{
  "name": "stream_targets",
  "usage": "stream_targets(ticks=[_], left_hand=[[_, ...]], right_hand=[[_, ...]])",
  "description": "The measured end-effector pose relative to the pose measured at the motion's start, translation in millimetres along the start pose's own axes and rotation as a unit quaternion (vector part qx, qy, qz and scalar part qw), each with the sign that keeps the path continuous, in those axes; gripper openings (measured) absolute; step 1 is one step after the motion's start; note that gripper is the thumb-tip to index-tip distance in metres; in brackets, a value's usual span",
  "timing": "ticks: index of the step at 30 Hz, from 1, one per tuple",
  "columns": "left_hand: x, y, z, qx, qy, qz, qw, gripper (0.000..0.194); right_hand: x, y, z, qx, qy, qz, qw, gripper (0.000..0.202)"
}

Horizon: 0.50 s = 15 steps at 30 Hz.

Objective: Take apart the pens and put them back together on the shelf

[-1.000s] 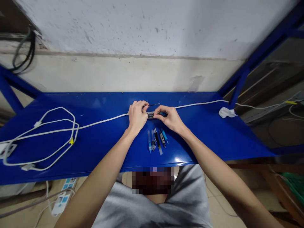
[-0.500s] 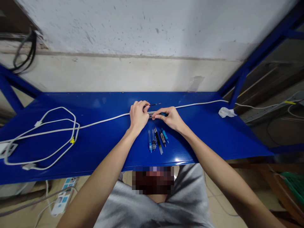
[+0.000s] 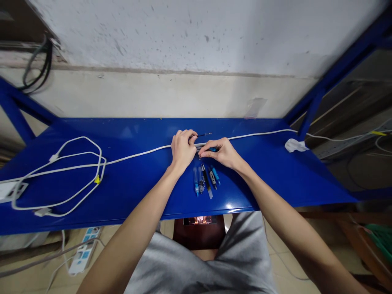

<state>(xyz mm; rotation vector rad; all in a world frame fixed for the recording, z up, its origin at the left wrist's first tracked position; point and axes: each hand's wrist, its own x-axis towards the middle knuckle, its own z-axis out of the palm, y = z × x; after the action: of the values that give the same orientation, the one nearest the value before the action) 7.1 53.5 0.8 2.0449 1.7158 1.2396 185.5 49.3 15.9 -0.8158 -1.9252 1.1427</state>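
My left hand (image 3: 183,148) is closed around a thin dark pen refill (image 3: 204,134), whose tip points right. Just to its right, my right hand (image 3: 221,152) pinches a small part (image 3: 199,157) too tiny to make out, and a blue piece (image 3: 213,150) shows by its fingers. Between the hands lie some clear and grey pen parts, partly covered. Nearer the table's front are clear barrels with blue (image 3: 196,183) and dark ends (image 3: 201,181), dark refills (image 3: 207,181), a grey grip piece (image 3: 212,178) and a blue one (image 3: 216,174).
A white cable (image 3: 137,155) runs across the blue table (image 3: 147,192), with a looped cable (image 3: 101,163) at the left. Crumpled white tissue (image 3: 295,145) lies at the right. Blue frame bars (image 3: 310,108) rise at both sides, before a wall (image 3: 171,94).
My right thumb and fingers have shifted slightly, and a small part now shows below their tips. My left hand keeps its hold on the refill. The whole view has moved a little.
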Motion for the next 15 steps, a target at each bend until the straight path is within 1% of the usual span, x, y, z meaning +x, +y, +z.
stream_targets(ticks=[6,12,15], left_hand=[[0.2,1.2,-0.6,0.005,-0.003,-0.004,1.000,0.018],[0.1,1.0,-1.4,0.013,-0.006,-0.008,1.000,0.019],[0.0,0.0,-1.0,0.017,-0.005,-0.012,1.000,0.018]], right_hand=[[-1.2,-5.2,-2.1,-0.015,-0.034,0.026,0.999,0.024],[-2.5,-8.1,-4.0,-0.024,-0.105,0.032,0.994,0.016],[-2.7,-9.0,-5.3,-0.031,-0.130,0.031,0.991,0.016]])
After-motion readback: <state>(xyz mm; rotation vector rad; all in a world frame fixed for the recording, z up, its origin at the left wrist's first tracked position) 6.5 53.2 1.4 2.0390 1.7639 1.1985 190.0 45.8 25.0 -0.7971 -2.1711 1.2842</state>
